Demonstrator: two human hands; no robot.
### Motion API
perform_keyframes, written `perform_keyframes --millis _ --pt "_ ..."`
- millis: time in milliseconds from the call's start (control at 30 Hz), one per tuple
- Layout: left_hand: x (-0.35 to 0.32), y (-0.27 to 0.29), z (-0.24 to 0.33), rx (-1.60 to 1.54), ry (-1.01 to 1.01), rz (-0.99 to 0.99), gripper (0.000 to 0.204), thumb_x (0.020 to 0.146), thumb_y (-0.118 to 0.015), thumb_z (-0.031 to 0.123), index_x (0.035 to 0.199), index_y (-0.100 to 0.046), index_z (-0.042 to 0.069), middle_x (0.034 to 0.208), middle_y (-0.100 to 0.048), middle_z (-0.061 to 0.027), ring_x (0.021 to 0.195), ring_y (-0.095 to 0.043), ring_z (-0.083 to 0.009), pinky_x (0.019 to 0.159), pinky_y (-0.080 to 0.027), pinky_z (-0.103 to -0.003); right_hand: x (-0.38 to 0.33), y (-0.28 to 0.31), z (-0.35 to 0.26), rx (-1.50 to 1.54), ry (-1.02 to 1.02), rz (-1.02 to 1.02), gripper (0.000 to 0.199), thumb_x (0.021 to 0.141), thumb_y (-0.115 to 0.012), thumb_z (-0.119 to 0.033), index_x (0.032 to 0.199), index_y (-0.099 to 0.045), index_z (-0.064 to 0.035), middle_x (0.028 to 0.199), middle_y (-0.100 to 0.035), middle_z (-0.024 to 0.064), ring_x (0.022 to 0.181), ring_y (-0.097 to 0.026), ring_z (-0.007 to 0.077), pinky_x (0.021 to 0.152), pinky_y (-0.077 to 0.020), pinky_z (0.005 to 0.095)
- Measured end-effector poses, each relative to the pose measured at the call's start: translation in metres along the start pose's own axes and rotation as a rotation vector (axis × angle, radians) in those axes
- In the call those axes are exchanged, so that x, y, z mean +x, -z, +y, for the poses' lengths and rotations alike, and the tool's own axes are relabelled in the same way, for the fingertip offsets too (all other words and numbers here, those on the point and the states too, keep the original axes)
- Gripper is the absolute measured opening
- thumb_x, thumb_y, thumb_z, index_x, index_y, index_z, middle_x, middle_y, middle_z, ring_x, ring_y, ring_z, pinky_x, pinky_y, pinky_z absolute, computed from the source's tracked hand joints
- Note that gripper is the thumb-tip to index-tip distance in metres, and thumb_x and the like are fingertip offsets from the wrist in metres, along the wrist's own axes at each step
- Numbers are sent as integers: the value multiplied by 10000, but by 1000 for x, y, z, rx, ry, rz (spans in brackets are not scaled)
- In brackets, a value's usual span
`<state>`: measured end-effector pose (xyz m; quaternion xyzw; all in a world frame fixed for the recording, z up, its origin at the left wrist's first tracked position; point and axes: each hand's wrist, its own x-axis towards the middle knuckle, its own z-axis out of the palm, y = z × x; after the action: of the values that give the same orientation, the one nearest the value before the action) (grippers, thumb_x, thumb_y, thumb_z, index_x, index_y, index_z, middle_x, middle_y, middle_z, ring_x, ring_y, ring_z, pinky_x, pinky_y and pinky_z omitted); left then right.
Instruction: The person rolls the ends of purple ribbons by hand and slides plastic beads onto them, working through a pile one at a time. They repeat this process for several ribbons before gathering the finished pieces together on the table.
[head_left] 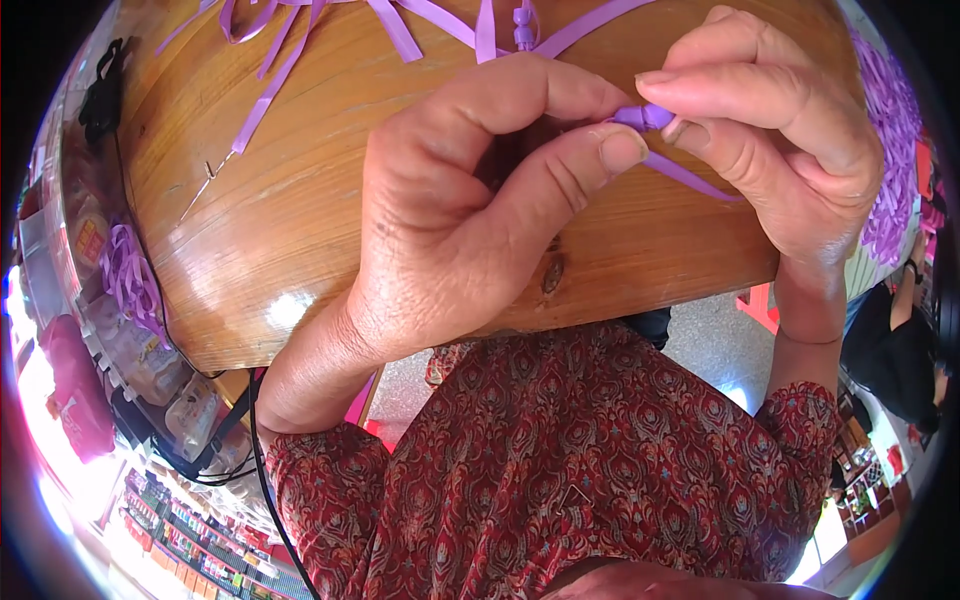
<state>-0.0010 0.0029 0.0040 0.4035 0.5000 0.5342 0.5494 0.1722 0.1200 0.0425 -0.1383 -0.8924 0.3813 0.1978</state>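
Note:
A small purple plastic piece, like a lanyard buckle (pixel 640 118), sits above the wooden table (pixel 640 250). Between its thumb and bent forefinger, my left hand (pixel 460 210) pinches one end. The other end is at the fingertips of my right hand (pixel 790 140), whose thumb and forefinger close around it. A flat purple ribbon (pixel 690 178) slants down to the right from beneath the fingers. What the fingertips cover of the buckle cannot be made out.
More purple ribbons (pixel 285 85) lie along the far side, near another purple buckle (pixel 523 30). A thin metal piece (pixel 208 175) lies at one ribbon's end. Bundles of purple ribbon hang at the left (pixel 130 280) and right (pixel 888 150). A black cable runs down the left edge.

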Motion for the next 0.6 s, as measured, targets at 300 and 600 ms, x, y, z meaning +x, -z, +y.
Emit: perform_keyframes --millis 300,600 --pt "2 2 -4 151 -141 -6 177 880 -609 20 1057 -628 21 887 -636 -30 794 -583 -78 732 -463 -192 1 6 2 -15 47 -3 234 746 -723 43 971 -684 -4 840 -630 97 652 -613 158 554 -449 242" --pt "6 6 -13 106 -248 -17 173 865 -605 -28 1032 -625 9 915 -636 -36 822 -583 -82 748 -466 -201 3 0 4 -172 142 15 209 748 -732 6 950 -681 -15 817 -630 84 646 -605 153 553 -452 237"
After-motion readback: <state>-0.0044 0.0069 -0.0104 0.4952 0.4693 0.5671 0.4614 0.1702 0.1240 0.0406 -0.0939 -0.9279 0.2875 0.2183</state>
